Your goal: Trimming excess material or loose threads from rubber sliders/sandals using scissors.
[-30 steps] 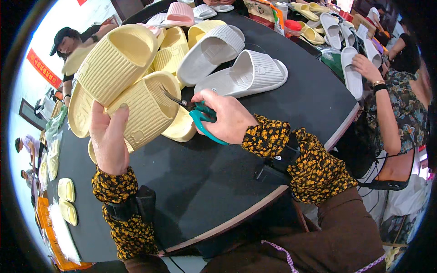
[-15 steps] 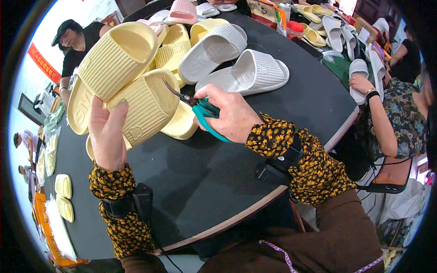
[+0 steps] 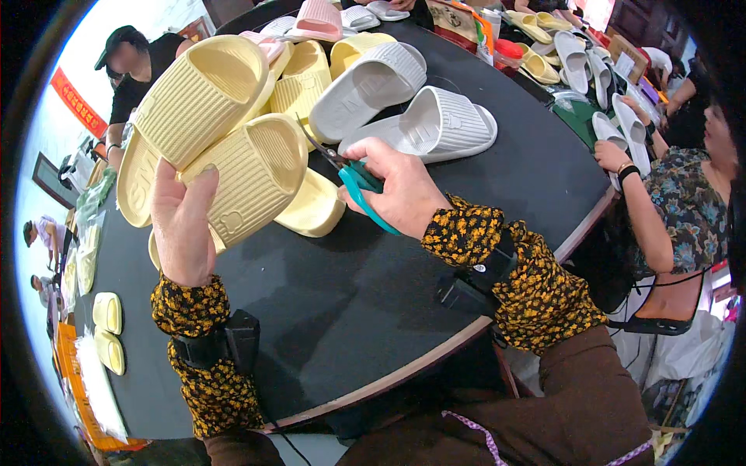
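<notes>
Left hand (image 3: 185,225): one, bare, clamped on a pair of yellow slippers at the left of the table (image 3: 365,318); thumb laid on the ribbed strap of the nearer slipper (image 3: 252,175), remaining fingers mostly hidden beneath.

Farther slipper (image 3: 202,97): same yellow, ribbed strap, beyond the left hand and overlapping its mate. Both lie directly on the far side of that hand.

Right hand (image 3: 396,186): one, well apart from the left, closed round the teal handles of the scissors (image 3: 359,194). Dark blades point far and left, tips beside the nearer slipper's right edge; contact cannot be told. The held pair lies to the left of this hand.

Loose yellow slipper (image 3: 315,206): on the table between the hands, partly hidden behind the held pair.

Grey slippers: two, just beyond the right hand, one (image 3: 369,89) farther and left, one (image 3: 443,128) nearer and right.

Further yellow slippers (image 3: 299,89): heaped beyond the held pair.

Pink slipper (image 3: 317,22): far edge of the heap.
</notes>
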`<action>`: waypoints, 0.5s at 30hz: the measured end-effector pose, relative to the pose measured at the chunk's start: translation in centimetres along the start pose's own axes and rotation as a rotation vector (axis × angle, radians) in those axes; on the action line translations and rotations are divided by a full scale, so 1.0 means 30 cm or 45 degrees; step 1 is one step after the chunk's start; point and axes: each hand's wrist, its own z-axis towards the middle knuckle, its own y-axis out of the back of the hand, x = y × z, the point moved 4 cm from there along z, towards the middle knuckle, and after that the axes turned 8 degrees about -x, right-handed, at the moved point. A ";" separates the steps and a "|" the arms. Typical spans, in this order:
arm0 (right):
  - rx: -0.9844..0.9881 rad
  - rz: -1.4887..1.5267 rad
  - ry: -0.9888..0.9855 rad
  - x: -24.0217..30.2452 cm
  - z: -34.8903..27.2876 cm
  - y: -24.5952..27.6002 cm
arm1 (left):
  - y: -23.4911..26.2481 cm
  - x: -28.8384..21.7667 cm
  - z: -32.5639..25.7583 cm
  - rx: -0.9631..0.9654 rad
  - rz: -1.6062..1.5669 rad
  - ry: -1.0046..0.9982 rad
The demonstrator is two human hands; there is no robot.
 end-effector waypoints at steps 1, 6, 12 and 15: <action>-0.013 0.040 -0.026 -0.004 0.001 0.000 | 0.004 0.003 0.001 -0.009 -0.048 0.015; 0.024 0.196 -0.139 0.006 -0.002 -0.002 | 0.012 0.000 0.004 -0.021 -0.109 0.063; 0.146 0.174 -0.048 0.018 -0.012 -0.021 | 0.009 0.004 0.005 -0.022 -0.129 0.070; 0.225 0.132 -0.030 0.042 -0.025 -0.024 | 0.022 0.016 0.006 -0.109 -0.242 0.126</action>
